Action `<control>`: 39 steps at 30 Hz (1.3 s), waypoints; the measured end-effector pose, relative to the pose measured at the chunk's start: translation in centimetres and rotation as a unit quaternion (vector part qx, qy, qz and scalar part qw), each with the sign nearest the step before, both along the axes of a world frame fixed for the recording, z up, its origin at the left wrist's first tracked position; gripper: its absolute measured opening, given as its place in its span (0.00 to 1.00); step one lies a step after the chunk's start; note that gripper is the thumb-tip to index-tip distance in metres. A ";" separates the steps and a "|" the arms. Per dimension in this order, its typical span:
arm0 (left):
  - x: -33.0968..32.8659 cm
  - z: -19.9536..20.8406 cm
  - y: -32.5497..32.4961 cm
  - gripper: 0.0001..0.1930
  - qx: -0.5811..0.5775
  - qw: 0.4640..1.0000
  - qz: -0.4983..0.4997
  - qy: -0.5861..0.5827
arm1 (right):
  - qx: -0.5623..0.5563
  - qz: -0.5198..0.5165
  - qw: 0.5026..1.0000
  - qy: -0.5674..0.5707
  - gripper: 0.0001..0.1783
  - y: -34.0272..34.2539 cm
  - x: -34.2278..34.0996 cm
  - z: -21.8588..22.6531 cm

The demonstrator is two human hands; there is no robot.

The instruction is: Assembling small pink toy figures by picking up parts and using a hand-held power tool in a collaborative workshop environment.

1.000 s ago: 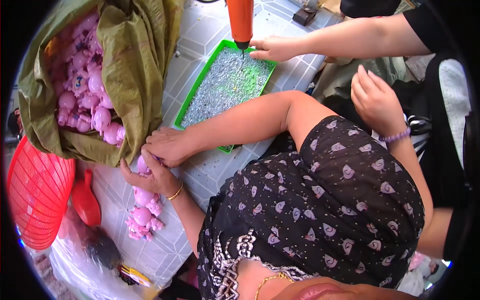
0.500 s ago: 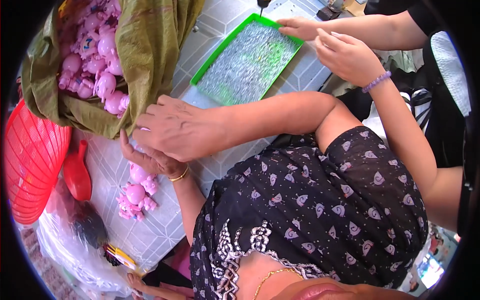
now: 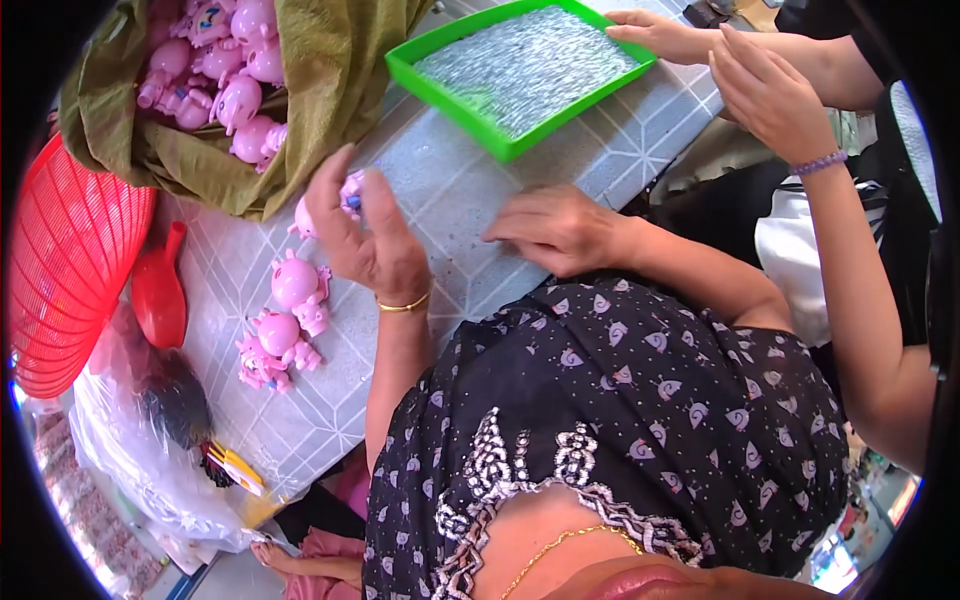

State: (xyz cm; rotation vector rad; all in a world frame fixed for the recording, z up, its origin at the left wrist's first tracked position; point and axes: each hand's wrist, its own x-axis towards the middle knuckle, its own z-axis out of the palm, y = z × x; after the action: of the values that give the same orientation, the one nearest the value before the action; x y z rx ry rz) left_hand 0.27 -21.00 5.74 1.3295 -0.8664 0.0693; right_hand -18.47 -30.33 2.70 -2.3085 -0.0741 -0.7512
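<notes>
My left hand [image 3: 370, 225] is raised over the table near the sack, thumb and fingers apart. A pink round-bodied toy figure [image 3: 352, 190] with a bit of blue shows behind these fingers, partly hidden; I see no firm grip on it. My right hand [image 3: 560, 230] rests low over the tabletop near my body, palm down and fingers curled together, so whatever they pinch is hidden. Pink toy figures [image 3: 297, 280] lie in a row beside my left wrist. Many more pink figures [image 3: 238, 103] fill an olive woven sack [image 3: 315, 80].
A green tray [image 3: 510, 145] of small silvery pieces stands at the far side, touched by a co-worker's hand [image 3: 660, 38]. The co-worker's other hand [image 3: 770, 105] hangs nearby. At left are a red basket [image 3: 75, 270], a red scoop-like thing [image 3: 158, 290] and clear plastic bags [image 3: 120, 440].
My hands, crossed together by the sack before, are now apart: the right has moved right, the left opens by the sack. Another pink figure shows beside it. The whole view has shifted.
</notes>
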 end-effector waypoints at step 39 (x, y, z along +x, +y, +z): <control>-2.5 -2.8 0.7 0.11 0.221 0.906 -0.352 -0.080 | -0.045 -0.153 0.987 0.024 0.12 -0.8 -1.1 -0.7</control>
State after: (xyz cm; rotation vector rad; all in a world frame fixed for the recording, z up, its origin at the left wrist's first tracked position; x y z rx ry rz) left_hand -2.18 -20.32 2.96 1.3565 -1.5236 -0.6255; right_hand -19.53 -31.10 2.01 -2.4538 0.2800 -0.8572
